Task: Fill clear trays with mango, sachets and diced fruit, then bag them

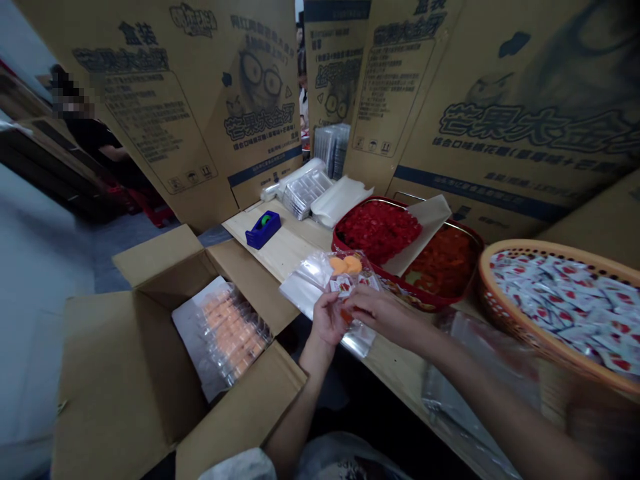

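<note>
At the far left, a person in a dark shirt (95, 143) stands behind the printed cardboard panels. Near the camera is an open cardboard box (120, 347), and inside it lie clear plastic packs (230, 330) of orange pieces. Beyond the box, a blue tape dispenser (263, 230) sits on the table (280, 250). In the middle, the left hand (327, 319) and the right hand (383, 315) are close together, both narrow and holding a clear plastic bag (313, 283) on the table edge. This bag has orange round pieces (344, 265) and small sachets inside. Just right of it is a red tray (479, 257) with red and orange pieces. At the far right, a woven basket (505, 313) is full of white-and-red sachets (565, 307).
</note>
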`<state>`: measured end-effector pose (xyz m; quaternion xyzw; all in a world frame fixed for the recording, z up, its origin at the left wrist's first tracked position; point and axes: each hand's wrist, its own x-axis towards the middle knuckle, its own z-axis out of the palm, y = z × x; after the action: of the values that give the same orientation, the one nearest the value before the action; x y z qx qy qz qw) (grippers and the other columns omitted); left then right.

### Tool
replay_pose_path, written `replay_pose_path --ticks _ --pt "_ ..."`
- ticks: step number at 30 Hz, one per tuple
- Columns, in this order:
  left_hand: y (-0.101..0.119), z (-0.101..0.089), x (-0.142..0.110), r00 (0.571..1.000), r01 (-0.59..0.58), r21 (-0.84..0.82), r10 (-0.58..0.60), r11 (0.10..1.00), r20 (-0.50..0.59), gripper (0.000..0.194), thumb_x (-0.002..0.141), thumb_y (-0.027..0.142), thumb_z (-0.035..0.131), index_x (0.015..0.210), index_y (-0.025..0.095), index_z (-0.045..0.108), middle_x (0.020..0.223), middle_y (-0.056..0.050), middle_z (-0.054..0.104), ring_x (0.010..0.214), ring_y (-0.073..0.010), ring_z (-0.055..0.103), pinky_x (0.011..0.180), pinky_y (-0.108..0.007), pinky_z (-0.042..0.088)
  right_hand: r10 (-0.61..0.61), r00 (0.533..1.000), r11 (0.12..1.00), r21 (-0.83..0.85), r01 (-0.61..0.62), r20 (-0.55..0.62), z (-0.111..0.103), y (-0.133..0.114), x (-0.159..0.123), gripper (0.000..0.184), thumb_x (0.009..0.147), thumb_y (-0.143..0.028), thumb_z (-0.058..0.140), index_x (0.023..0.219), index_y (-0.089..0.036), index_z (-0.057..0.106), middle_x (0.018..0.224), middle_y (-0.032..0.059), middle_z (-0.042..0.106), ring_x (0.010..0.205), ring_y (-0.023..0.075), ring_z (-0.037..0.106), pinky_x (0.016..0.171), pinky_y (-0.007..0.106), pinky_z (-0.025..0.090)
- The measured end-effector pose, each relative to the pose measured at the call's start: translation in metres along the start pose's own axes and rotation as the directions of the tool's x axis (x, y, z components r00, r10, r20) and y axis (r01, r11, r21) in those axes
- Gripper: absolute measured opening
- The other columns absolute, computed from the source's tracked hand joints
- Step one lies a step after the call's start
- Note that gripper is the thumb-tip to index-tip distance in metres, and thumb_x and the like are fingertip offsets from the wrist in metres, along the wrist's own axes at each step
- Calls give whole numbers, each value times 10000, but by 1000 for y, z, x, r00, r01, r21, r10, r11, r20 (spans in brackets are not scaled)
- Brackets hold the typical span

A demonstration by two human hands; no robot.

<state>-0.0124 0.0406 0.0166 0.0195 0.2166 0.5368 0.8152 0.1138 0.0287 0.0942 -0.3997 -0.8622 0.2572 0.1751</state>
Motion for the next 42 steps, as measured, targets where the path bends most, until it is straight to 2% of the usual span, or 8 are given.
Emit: replay_pose_path --ticks 5,10,14,18,26,32,38,42 --pt "0 2 -1 1000 -28 -16 28 999 -1 366 651 121 505 1002 163 598 822 -35 678 668 -153 617 659 -270 460 -38 999 996 81 39 -19 -1 7 -1 207 818 -78 480 907 -179 637 907 63 627 879 164 571 788 286 443" --pt "-2 0 0 1000 -31 6 31 999 3 350 628 142 539 969 154 615 768 -41 671 699 -170 623 709 -288 468 -40 999 988 147 43 -24 1 9 -1 400 805 -83 463 1158 -238 567 1123 56 621 1036 174 557 896 331 427" --pt "-1 -2 0 1000 11 10 -11 1000 23 351 650 147 528 990 153 613 785 -47 676 699 -176 631 728 -320 484 47 996 988 147 -36 -74 -2 15 -5 330 791 -140 499 1098 -220 586 1110 63 628 1018 192 566 871 340 439" --pt "-1 -5 0 999 0 50 -3 999 43 387 646 126 528 1021 178 604 806 -44 684 694 -185 638 746 -370 497 121 988 976 195 -101 -97 -10 19 -10 199 789 -206 511 960 -201 612 940 42 660 869 175 597 758 290 465" --pt "-1 -6 1 997 -12 24 11 1000 70 378 635 96 505 986 174 622 820 -47 681 727 -183 633 802 -408 494 154 987 958 252 -138 -45 -7 25 -13 322 774 -193 466 1067 -206 599 922 35 659 815 164 592 667 261 451" --pt "2 -4 0 999 -16 47 14 999 37 381 637 108 516 999 179 615 837 -50 683 727 -197 635 793 -420 487 155 987 944 302 -135 -45 -17 23 -9 185 776 -280 517 911 -184 598 830 31 630 729 155 563 623 259 442" --pt "4 -2 2 1000 -18 26 18 999 12 386 626 95 508 990 173 607 841 -48 684 738 -199 637 787 -401 491 149 984 934 342 -107 -100 1 37 -7 93 768 -251 556 825 -196 508 789 4 538 637 108 487 559 223 401" --pt "4 -2 3 1000 -12 20 12 1000 17 390 623 89 502 993 157 603 837 -61 685 774 -213 645 808 -413 491 194 979 894 424 -146 -70 13 51 -6 105 756 -193 531 849 -202 482 744 -13 530 655 113 503 585 227 417"
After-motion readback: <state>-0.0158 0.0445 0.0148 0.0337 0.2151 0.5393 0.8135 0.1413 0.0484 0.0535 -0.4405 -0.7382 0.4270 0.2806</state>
